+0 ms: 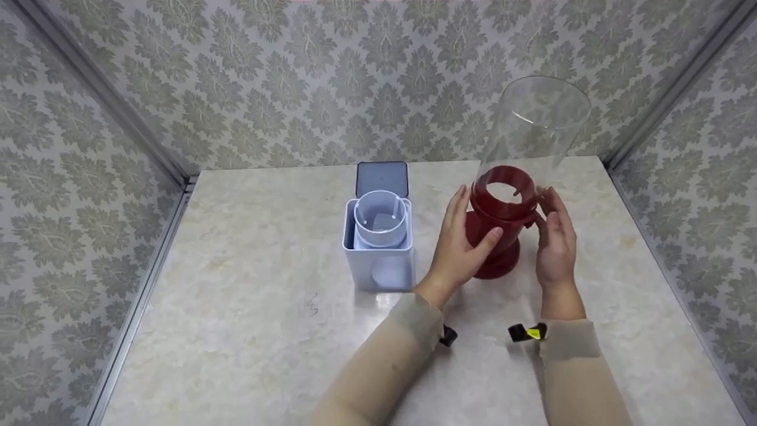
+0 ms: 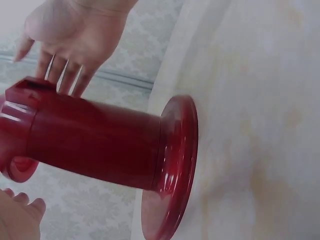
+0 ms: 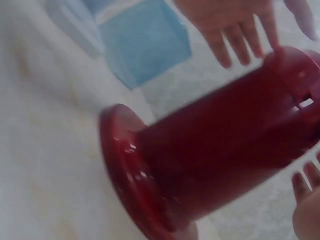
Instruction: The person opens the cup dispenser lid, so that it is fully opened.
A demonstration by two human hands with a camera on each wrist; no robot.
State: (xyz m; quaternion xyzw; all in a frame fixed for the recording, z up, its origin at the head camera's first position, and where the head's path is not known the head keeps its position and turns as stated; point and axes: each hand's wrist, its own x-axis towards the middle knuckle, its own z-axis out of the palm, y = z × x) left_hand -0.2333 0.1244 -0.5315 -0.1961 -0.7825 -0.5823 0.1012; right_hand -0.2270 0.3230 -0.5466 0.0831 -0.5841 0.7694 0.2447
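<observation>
A red pedestal stand [image 1: 495, 239] with a round foot and an open ring at its top stands upright on the table. From the ring rises a tall clear cylinder [image 1: 532, 130], open at its upper end. My left hand [image 1: 464, 248] lies along the stand's left side with straight fingers, its thumb across the front. My right hand [image 1: 556, 242] is at the right side, fingertips by the ring's edge. In the left wrist view the right hand [image 2: 80, 35] has straight fingers beside the red body [image 2: 95, 140]. Extended fingers of the left hand [image 3: 235, 25] show in the right wrist view.
Left of the stand, a pale blue box [image 1: 381, 269] holds a clear cup-like container [image 1: 381, 219], with a dark lid [image 1: 382, 179] behind it. Patterned walls [image 1: 384, 77] enclose the marbled table [image 1: 248, 284] at the back and sides.
</observation>
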